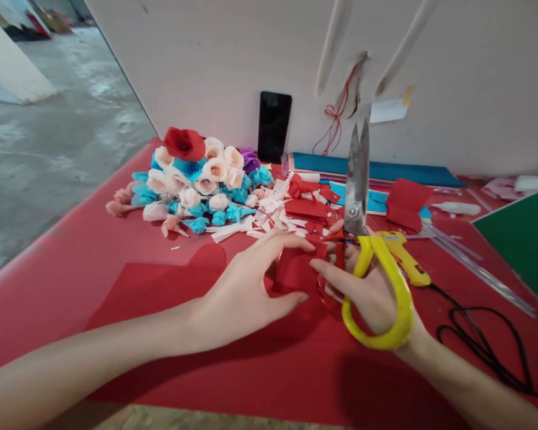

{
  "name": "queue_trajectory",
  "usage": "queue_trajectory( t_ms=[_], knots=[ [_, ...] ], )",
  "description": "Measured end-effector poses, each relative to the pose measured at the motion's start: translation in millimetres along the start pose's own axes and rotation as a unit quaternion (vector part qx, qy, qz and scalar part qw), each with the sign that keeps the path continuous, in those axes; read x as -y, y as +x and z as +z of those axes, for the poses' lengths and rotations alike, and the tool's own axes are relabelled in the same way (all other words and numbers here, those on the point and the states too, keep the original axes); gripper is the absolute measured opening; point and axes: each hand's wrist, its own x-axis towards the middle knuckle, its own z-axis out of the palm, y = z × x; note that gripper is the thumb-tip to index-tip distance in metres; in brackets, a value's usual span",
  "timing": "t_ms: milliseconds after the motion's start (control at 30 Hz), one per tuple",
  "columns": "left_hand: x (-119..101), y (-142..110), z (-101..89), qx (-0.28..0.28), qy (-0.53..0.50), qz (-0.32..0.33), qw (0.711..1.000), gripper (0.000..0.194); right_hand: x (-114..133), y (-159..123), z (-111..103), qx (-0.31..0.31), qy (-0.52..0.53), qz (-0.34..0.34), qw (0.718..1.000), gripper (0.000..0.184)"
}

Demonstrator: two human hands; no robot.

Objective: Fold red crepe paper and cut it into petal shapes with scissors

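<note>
Scissors with yellow loop handles and grey metal blades (355, 212) sit on the right hand (374, 292), tips upward. Both this and the left hand (246, 286) grip a thin, curved red paper piece (295, 266) above the smooth red worktop (233, 382). Crinkled multicoloured paper flowers (206, 173) lie heaped beside pale paper scraps (273, 206).

Right hand (375, 294) partly hidden behind yellow-handled scissors (357, 206), green board (522, 245) cut off at right edge
</note>
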Motion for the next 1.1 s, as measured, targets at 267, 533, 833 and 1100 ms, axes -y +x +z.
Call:
queue_trajectory(
  t_ms=[267,533,833,1100],
  knots=[
    [-1,3,4.1,0.049,-0.101,-0.089,0.990,0.037,-1,-4,-2,0.006,0.037,0.002,0.999,0.039],
    [-6,7,-3.4,0.123,-0.187,-0.118,0.968,0.028,-5,4,-7,0.011,0.011,-0.080,0.997,0.017],
    [-1,10,-16.1,-0.052,-0.318,-0.051,0.945,0.030,-13,-14,-12,0.171,-0.203,-0.071,0.962,0.034],
    [3,12,-16.0,-0.055,-0.350,-0.030,0.934,0.024,-22,-18,-12,0.226,-0.299,-0.099,0.922,0.029]
  ],
)
